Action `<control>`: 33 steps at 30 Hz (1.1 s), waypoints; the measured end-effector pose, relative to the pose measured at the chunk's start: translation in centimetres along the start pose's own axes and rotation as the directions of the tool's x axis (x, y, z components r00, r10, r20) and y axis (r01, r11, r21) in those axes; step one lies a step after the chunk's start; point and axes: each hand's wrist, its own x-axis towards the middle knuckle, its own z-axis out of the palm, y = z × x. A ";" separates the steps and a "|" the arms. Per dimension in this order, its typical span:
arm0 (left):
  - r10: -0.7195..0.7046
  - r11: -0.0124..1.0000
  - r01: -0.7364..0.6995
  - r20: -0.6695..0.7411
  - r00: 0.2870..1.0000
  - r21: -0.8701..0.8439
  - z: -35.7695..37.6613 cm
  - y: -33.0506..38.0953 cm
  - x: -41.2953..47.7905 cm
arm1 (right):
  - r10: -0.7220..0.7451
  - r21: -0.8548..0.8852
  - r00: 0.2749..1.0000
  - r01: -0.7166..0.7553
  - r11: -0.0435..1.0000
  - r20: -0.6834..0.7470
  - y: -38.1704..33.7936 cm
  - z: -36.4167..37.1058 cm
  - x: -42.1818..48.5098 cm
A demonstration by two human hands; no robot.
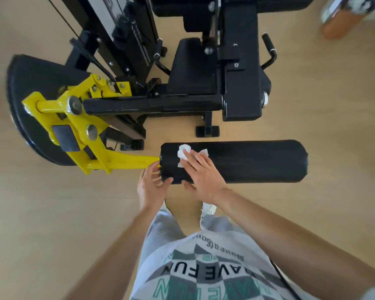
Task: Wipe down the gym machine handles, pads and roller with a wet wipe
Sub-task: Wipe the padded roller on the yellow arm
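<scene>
The left hand [153, 182] grips the near left end of the black roller [258, 161], with its thumb on the front and its fingers curled round the end face. The right hand [204, 176] lies flat with straight fingers, pressing the white wet wipe [183, 153] onto the roller's top. The yellow lever arm [121, 162] joins that end. Beyond stand the black frame [152, 102] and the right handle [268, 43].

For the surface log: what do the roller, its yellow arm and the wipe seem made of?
Roller: black padded cover, probably vinyl, matte, fine texture.
Yellow arm: painted metal, glossy, bolted.
Wipe: thin white fabric or paper, crumpled.
</scene>
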 end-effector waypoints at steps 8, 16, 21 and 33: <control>-0.124 0.980 0.124 0.012 0.992 -0.152 0.5 -0.3 0.0 | 0.173 -0.011 0.985 -0.174 0.985 -0.024 1.3 -0.8 -1.0; -0.092 0.982 0.089 -0.011 0.996 -0.165 0.0 -1.2 -0.3 | -0.103 -0.032 0.991 0.106 0.994 0.083 -3.5 -0.1 5.4; -0.121 0.983 0.119 -0.010 0.993 -0.137 0.0 -1.6 -0.4 | -0.062 -0.102 0.998 0.065 0.993 0.030 -0.4 0.2 1.8; -0.120 0.978 0.115 -0.017 0.993 -0.174 0.2 -0.8 0.8 | 0.077 -0.051 0.997 -0.077 0.996 0.002 -3.7 1.1 1.9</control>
